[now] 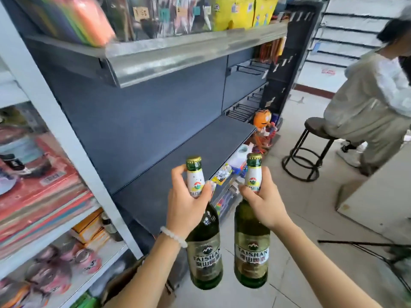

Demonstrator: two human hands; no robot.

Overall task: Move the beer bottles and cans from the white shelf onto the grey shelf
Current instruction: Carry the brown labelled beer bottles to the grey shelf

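Observation:
I hold two green Taishan beer bottles upright in front of the grey shelf (178,156). My left hand (185,204) grips the neck of the left bottle (204,252); a white bead bracelet sits on that wrist. My right hand (262,201) grips the neck of the right bottle (251,254). Both bottles hang in the air just before the shelf's front edge, a little below its board. The grey shelf board is bare. The white shelf (44,112) stands at the left, with pink cans (86,261) on its lower level.
A grey upper shelf (178,56) carries packets and overhangs the bare board. Toys and small goods sit on lower levels at the shelf's right end. A person (373,103) sits on a black stool (311,147) at the right. A cardboard box (124,283) stands below my left arm.

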